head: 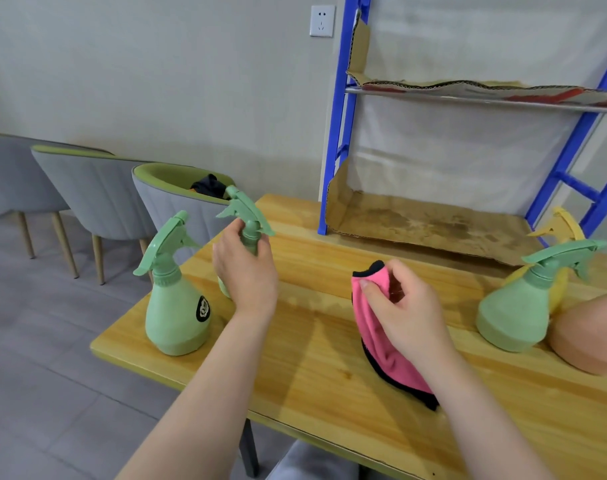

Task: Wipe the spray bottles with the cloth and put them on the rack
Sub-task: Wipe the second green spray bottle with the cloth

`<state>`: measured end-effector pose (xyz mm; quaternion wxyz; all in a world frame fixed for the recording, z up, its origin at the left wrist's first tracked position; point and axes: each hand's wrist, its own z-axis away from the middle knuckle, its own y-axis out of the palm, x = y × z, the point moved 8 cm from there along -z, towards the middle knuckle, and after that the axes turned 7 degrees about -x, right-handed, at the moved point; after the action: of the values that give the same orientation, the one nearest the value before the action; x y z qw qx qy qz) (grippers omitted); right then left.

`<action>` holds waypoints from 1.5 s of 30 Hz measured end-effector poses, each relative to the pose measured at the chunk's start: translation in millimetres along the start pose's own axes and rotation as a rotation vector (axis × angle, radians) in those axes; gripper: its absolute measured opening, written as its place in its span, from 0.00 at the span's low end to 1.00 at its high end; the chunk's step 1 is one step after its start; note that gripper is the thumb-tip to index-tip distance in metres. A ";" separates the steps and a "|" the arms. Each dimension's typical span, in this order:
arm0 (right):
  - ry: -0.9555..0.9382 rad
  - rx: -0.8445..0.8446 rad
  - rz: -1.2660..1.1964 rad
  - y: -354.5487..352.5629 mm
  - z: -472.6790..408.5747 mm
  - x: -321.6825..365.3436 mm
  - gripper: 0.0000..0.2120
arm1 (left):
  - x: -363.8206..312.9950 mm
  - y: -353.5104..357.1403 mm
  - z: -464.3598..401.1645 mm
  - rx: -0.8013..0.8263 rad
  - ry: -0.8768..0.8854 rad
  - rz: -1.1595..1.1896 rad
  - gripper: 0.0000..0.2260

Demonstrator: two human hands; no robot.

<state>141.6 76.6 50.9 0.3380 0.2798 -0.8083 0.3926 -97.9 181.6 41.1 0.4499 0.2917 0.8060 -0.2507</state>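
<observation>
I see the left hand (246,268) reaching forward with the forearm angled up from the lower left, fingers curled round the neck of a green spray bottle (248,220) just under its trigger head (the body is mostly hidden behind the hand). The right hand (404,310) hovers over the wooden table (312,368), thumb and fingers pinching the pink cloth (381,341), which hangs down to the tabletop. A second green spray bottle (175,303) stands upright at the table's left edge, and a third green bottle (517,313) stands at the right, near the blue rack (340,133) with its cardboard-lined shelves.
</observation>
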 end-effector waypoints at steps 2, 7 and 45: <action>0.005 -0.001 0.009 -1.6 -1.0 -3.5 0.12 | -8.3 3.7 4.7 0.033 0.051 -0.003 0.14; 0.039 -0.056 0.055 -14.2 -6.3 -13.9 0.17 | -13.2 24.7 15.8 0.191 0.127 0.041 0.11; -0.035 -0.082 -0.505 -15.2 -34.4 -38.0 0.12 | -75.2 128.0 94.5 1.228 -0.515 0.981 0.13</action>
<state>187.2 103.9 44.5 0.4226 0.4655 -0.7337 0.2576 77.9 190.3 44.2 0.4393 0.7376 0.1784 -0.4808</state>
